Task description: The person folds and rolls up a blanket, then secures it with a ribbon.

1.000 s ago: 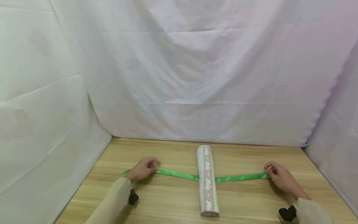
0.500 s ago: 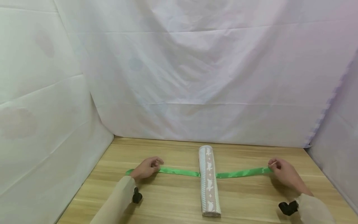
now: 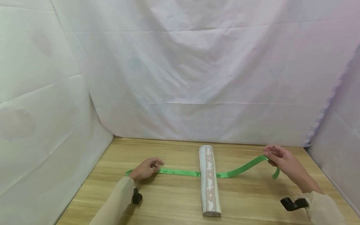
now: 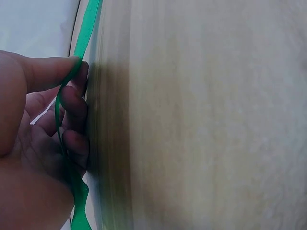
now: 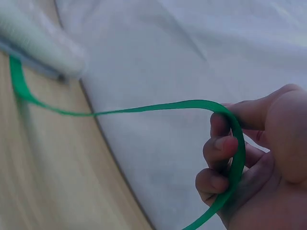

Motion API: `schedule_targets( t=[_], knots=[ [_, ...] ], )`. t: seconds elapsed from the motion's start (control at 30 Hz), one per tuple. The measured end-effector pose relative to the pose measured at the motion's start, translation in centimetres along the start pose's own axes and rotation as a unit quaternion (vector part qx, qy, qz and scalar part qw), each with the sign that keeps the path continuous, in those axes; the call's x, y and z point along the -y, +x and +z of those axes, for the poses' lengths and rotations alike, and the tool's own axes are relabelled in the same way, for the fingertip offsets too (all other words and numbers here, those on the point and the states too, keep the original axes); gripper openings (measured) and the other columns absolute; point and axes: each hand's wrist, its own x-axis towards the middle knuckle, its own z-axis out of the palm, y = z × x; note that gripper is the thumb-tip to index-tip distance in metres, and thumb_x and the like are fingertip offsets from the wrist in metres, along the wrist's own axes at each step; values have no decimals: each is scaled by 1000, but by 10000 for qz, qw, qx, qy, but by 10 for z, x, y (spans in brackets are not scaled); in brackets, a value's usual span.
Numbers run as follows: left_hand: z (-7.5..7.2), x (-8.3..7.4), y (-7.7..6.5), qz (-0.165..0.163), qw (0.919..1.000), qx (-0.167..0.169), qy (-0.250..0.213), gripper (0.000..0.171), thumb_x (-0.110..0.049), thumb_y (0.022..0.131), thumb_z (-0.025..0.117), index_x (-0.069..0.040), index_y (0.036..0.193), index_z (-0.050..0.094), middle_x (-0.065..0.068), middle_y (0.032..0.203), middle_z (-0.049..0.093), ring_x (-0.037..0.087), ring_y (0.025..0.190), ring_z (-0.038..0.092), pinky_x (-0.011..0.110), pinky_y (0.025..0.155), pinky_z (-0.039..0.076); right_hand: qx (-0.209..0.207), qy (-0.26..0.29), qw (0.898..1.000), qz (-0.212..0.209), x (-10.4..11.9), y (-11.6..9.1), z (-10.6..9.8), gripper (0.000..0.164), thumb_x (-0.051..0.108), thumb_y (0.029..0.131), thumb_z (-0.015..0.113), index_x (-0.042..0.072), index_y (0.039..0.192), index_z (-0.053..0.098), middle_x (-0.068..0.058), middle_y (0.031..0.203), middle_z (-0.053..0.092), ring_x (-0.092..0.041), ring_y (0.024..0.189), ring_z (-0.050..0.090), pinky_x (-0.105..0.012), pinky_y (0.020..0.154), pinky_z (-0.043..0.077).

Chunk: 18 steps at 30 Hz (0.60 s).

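Observation:
A green satin ribbon (image 3: 180,172) runs crosswise beneath a rolled cloth (image 3: 209,181), which is pale with a pinkish band of white bird shapes. My left hand (image 3: 146,169) pinches the ribbon's left part between thumb and fingers, low over the table; in the left wrist view the ribbon passes through the fingers and past the palm. On the other side my right hand (image 3: 284,161) pinches the right part, lifted off the table. From the roll the ribbon slopes up to those fingers, and its loose end hangs below them. The right wrist view shows it curving across the curled fingers (image 5: 218,148).
The wood-grain table (image 3: 168,203) carries the roll near its middle. White cloth sheets (image 3: 180,78) hang behind and at both sides, meeting the table's edges. A black device (image 3: 293,203) is strapped at each wrist, over cream sleeves.
My right hand has risen with its part of the ribbon, which now slopes up from the roll and shows a dangling end. The left hand and the roll have stayed about where they were.

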Motion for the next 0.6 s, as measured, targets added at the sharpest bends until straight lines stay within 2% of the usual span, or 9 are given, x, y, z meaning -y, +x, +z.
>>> schedule_targets(
  t=[0.13, 0.27, 0.47, 0.6],
  knots=[
    [0, 1, 0, 19, 10000, -7, 14, 21, -11, 101, 55, -12, 119, 65, 1, 102, 62, 17, 94, 57, 37, 84, 48, 111, 330, 9994, -83, 27, 5, 10, 24, 29, 105, 51, 9, 117, 53, 2, 77, 51, -21, 63, 43, -36, 54, 38],
    [-1, 3, -1, -10, 10000, -6, 15, 21, -11, 100, 55, -12, 119, 65, 1, 102, 62, 17, 94, 57, 37, 84, 47, 316, 708, 9961, -420, 51, 12, 22, 18, 22, 104, 52, 9, 117, 53, 4, 78, 53, -23, 63, 42, -37, 54, 37],
    [-2, 3, 1, -5, 9999, 62, -97, 20, -12, 101, 55, -12, 119, 64, 2, 103, 63, 17, 93, 57, 36, 83, 47, 758, 1430, 9808, -1087, 78, 22, 41, 15, 9, 104, 50, 11, 118, 55, 5, 85, 57, -24, 62, 38, -39, 55, 33],
    [-1, 4, 1, 9, 9998, 97, -170, 20, -12, 101, 56, -10, 119, 64, 3, 103, 63, 16, 92, 57, 35, 81, 48, 988, 1697, 9719, -1298, 96, 27, 53, 16, 7, 103, 51, 10, 119, 54, 2, 87, 55, -23, 64, 38, -37, 57, 34]
  ],
)
